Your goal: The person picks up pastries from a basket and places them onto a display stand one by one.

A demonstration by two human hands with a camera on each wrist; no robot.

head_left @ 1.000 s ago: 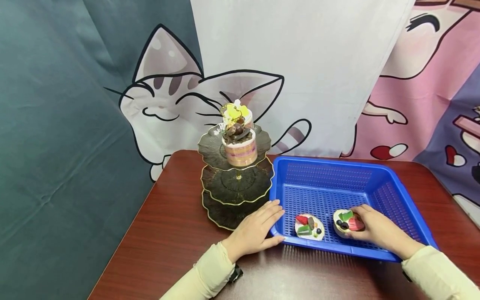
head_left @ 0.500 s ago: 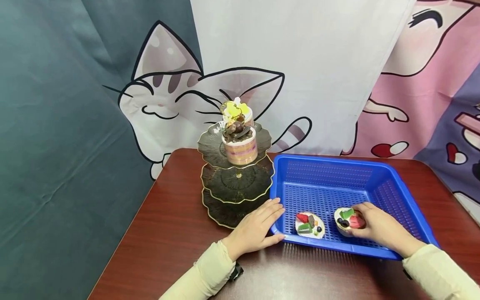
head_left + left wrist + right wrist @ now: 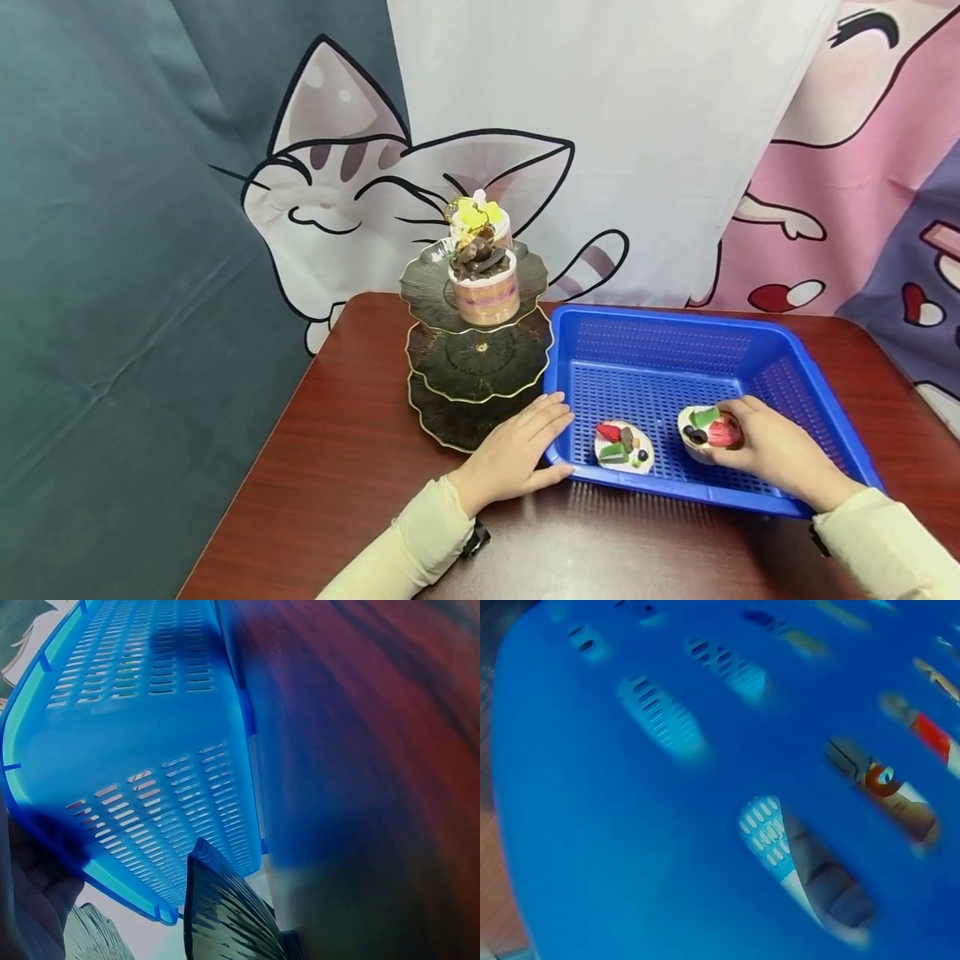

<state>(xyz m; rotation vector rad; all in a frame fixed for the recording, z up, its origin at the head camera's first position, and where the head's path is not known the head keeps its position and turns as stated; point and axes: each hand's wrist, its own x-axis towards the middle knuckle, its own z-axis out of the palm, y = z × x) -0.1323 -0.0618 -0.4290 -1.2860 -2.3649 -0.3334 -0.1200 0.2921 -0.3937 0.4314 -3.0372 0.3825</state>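
Observation:
My right hand (image 3: 780,446) reaches over the front rim of the blue basket (image 3: 675,313) and pinches a small round dessert cup (image 3: 705,427) topped with green, red and dark fruit pieces. Beside it in the basket lies a similar dessert cup (image 3: 624,448) with a strawberry and a green piece on white cream. My left hand (image 3: 513,458) rests on the basket's front left corner, fingers extended across the rim. The left wrist view has the basket wall (image 3: 127,750) filling much of it. Through the basket's slots, the right wrist view catches parts of the right hand's fingers (image 3: 836,889).
A dark three-tier stand (image 3: 480,358) with gold scalloped edges stands left of the basket. On its top tier are a chocolate-topped dessert cup (image 3: 486,287) and a yellow-topped one (image 3: 480,215). Printed cloths (image 3: 622,125) hang behind the reddish-brown table (image 3: 315,450).
The camera view has shifted slightly. My right hand keeps its grip on the dessert cup, which stays over the basket floor. The left hand remains at the basket corner.

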